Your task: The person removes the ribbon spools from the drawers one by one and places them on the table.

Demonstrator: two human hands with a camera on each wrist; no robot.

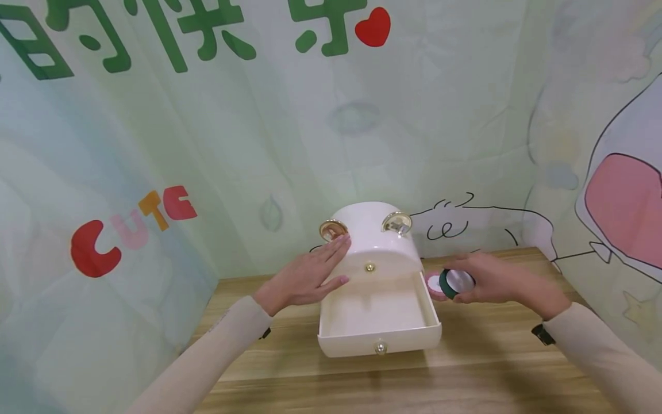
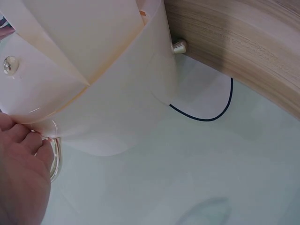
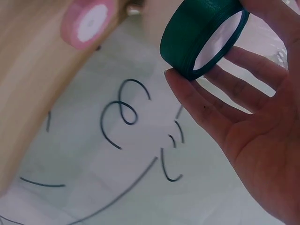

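A rounded white box (image 1: 364,230) with two gold-rimmed ears stands on the table, its lower drawer (image 1: 408,340) pulled out toward me. My left hand (image 1: 307,276), fingers extended, rests on the box's upper left front by the left ear (image 1: 332,230). To the right of the box, my right hand (image 1: 499,279) holds a roll of dark green ribbon (image 3: 197,37) between thumb and fingers, its pale core facing the palm. A roll of pink ribbon (image 3: 86,23) lies on the table beside the drawer, partly behind the green roll in the head view.
The wooden table (image 1: 372,385) meets a printed fabric backdrop (image 1: 439,144) at the back and sides. Small gold knobs mark the upper drawer (image 1: 369,268) and the lower drawer's front. The second ear (image 1: 397,223) rises at the box's right.
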